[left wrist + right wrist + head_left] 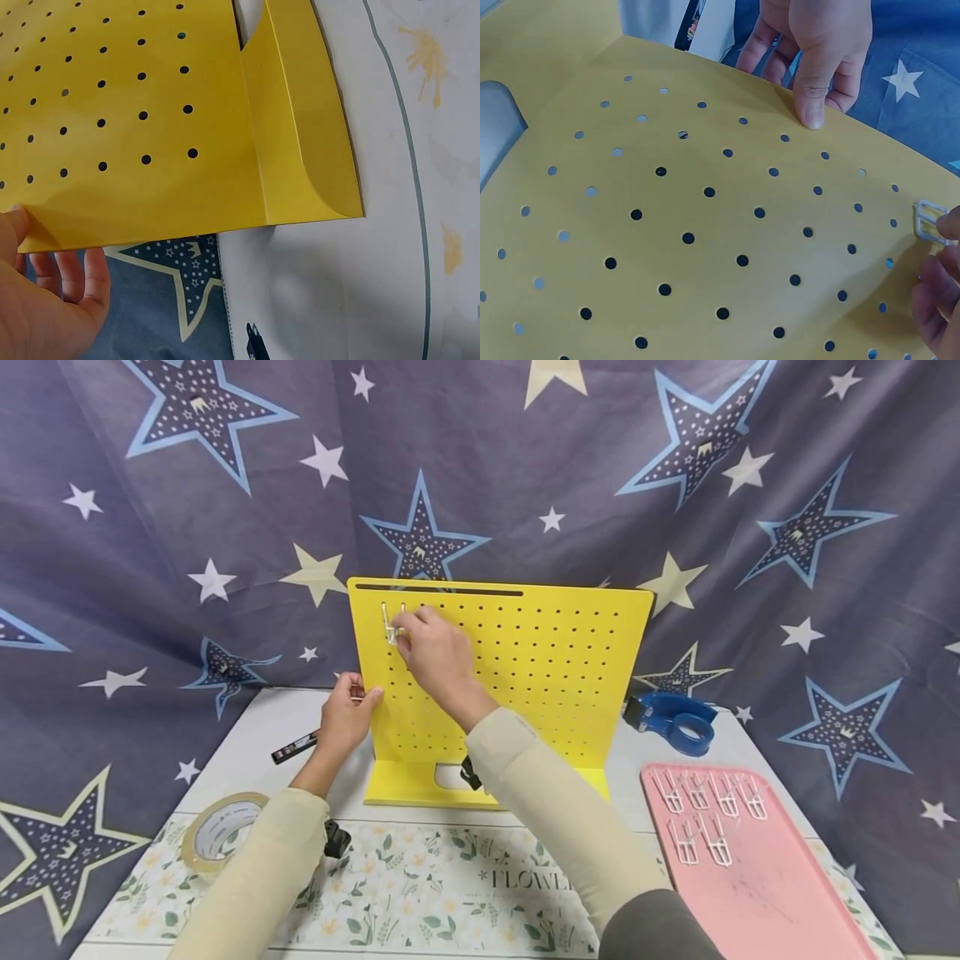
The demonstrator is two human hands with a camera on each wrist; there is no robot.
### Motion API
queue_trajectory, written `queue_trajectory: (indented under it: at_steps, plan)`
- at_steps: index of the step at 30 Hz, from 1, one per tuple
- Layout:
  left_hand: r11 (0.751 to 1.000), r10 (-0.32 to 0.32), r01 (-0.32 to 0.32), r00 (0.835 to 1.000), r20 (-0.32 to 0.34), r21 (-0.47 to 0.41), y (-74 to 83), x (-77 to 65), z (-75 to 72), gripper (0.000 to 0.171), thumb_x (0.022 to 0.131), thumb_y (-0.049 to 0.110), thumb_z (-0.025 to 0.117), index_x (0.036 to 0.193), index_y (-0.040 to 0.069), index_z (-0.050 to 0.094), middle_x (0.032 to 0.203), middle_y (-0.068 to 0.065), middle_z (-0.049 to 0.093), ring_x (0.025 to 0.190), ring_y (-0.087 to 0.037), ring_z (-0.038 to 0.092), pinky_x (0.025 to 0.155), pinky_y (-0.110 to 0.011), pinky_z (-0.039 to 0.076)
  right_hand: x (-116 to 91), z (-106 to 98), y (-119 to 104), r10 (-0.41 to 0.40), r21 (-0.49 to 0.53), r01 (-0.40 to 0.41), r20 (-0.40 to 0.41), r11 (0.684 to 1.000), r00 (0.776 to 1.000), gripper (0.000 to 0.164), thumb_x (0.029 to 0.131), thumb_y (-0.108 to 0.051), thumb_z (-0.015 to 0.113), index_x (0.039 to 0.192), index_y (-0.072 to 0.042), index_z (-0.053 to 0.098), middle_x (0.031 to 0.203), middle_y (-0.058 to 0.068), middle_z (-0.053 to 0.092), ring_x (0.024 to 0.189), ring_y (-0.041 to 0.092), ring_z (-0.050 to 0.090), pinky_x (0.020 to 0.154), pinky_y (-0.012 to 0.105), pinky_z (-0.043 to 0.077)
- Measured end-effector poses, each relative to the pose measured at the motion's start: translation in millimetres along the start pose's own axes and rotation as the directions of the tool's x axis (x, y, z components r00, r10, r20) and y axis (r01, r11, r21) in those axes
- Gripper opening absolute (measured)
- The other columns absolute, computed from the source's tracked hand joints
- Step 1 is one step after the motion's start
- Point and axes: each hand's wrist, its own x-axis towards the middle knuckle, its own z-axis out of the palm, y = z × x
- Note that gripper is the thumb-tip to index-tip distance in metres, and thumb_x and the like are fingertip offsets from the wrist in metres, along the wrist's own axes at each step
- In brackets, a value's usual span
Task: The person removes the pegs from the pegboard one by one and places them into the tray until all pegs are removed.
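A yellow pegboard (525, 677) stands upright on its folded base in the head view. My left hand (347, 717) grips its left edge, thumb on the front face and fingers behind, as the left wrist view also shows. Near the top left corner, my right hand (438, 656) pinches a white wire hook (390, 633) against the board. Its two upper prongs are at holes of the top row; whether they are fully seated I cannot tell. In the right wrist view the hook (922, 221) lies at the right edge, partly covered by fingertips.
At right, a pink tray (765, 893) bears several white wire hooks (716, 841). Behind it sits a blue tape dispenser (686, 718). A tape roll (197, 839) lies front left, and a narrow black object (295, 747) lies left of the board. A star-patterned curtain (487, 460) hangs behind.
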Motion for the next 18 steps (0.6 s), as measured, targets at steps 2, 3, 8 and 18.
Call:
queue_trajectory:
  at_steps: [2,3,8,18]
  plan:
    - [1.000,0.006,-0.006,1.000,0.000,0.000,-0.2,-0.1,-0.1,0.028,0.103,0.031,0.059,0.118,0.010,0.047,0.118,-0.013,0.061,0.112,-0.031,0.062,0.090,-0.040,0.049,0.1,0.5,-1.1,0.000,-0.003,0.000,-0.003,1.000,1.000,0.018,0.097,-0.020,0.066,0.112,-0.025,0.076,0.093,-0.005,0.068,0.060,0.010,0.054,0.051,0.022,0.044]
    - [1.000,0.010,-0.010,1.000,0.001,-0.002,-0.4,0.0,-0.1,0.028,0.104,0.031,0.059,0.118,0.010,0.047,0.118,-0.013,0.061,0.112,-0.031,0.062,0.091,-0.041,0.049,0.2,0.9,-1.6,0.002,-0.006,-0.002,-0.004,1.000,1.000,0.018,0.097,-0.020,0.066,0.112,-0.026,0.076,0.093,-0.006,0.068,0.061,0.010,0.054,0.051,0.022,0.044]
    - [1.000,0.021,-0.021,1.000,0.004,-0.003,-0.4,-0.4,0.1,0.028,0.104,0.030,0.059,0.118,0.010,0.047,0.118,-0.014,0.061,0.112,-0.032,0.062,0.092,-0.041,0.049,1.4,2.1,-3.8,0.009,-0.019,-0.010,-0.022,1.000,1.000,0.019,0.097,-0.019,0.066,0.110,-0.026,0.078,0.097,-0.006,0.070,0.064,0.010,0.060,0.053,0.022,0.048]
    - [1.000,0.011,-0.011,1.000,-0.004,-0.003,0.4,-1.3,-0.2,0.027,0.104,0.029,0.059,0.118,0.010,0.046,0.118,-0.013,0.060,0.112,-0.032,0.062,0.092,-0.041,0.049,2.4,6.2,-4.6,0.017,-0.040,-0.019,-0.057,0.999,0.998,0.016,0.097,-0.020,0.066,0.105,-0.026,0.078,0.094,-0.006,0.070,0.059,0.010,0.058,0.051,0.024,0.047]
